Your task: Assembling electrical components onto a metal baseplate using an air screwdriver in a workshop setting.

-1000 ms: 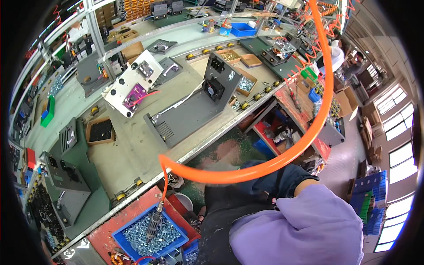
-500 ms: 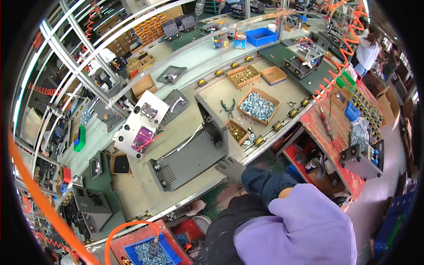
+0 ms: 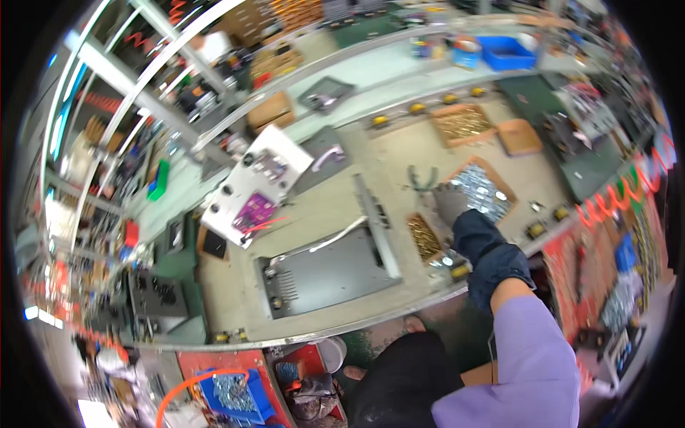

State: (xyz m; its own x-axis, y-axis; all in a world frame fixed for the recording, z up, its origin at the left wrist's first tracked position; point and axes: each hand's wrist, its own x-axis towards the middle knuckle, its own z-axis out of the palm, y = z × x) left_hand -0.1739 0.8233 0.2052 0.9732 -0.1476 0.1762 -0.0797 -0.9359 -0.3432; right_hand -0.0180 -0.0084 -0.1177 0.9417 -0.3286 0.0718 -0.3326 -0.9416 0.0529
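My right hand, in a grey glove with a dark blue sleeve cover, reaches over the bench between a box of silver screws and a smaller box of brass-coloured parts. Its fingers are smeared by motion, and whether they hold anything does not show. Just beyond the hand lie green-handled pliers. To the left rests a dark grey metal housing with an upright panel at its right end, a slotted corner and a white cable across its far edge. My left hand is out of sight.
A white plate with a purple circuit board lies left of the housing. Farther back are a cardboard box of brass fittings, a shallow brown box and a blue bin. Red coiled hose hangs at the right.
My right hand has left the housing's near right corner and moved right and away to the screw boxes. The view has shifted, and the picture is now blurred.
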